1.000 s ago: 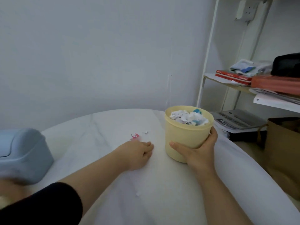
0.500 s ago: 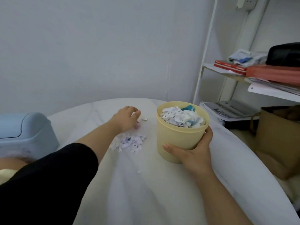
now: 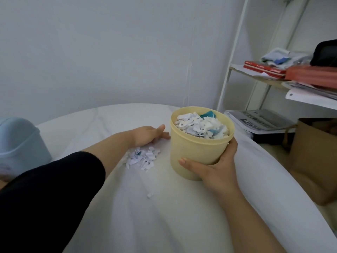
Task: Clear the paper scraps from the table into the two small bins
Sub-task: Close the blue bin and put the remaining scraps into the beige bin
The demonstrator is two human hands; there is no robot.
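**Pile of scraps (image 3: 142, 157) lies beside the yellow bin (image 3: 197, 152)**

On the white table (image 3: 164, 225), the yellow bin stands upright at about one o'clock, filled to the rim with torn white and teal paper (image 3: 200, 126). The right hand (image 3: 215, 170) grasps it from the near side, thumb across the front wall and fingers wrapped round the right. The pile sits on the tabletop at the bin's eight o'clock, just beside its base. The left hand (image 3: 147, 136) rests at the bin's nine o'clock, beyond the pile. Its grip is released: fingers stretched flat on the surface, tips close to the bin wall, thumb lifted. One stray scrap (image 3: 149, 195) lies apart at the pile's six o'clock. A blue bin (image 3: 20, 143) stands at the table's nine o'clock edge. A white shelf rack (image 3: 237, 66) with books and papers rises at two o'clock.
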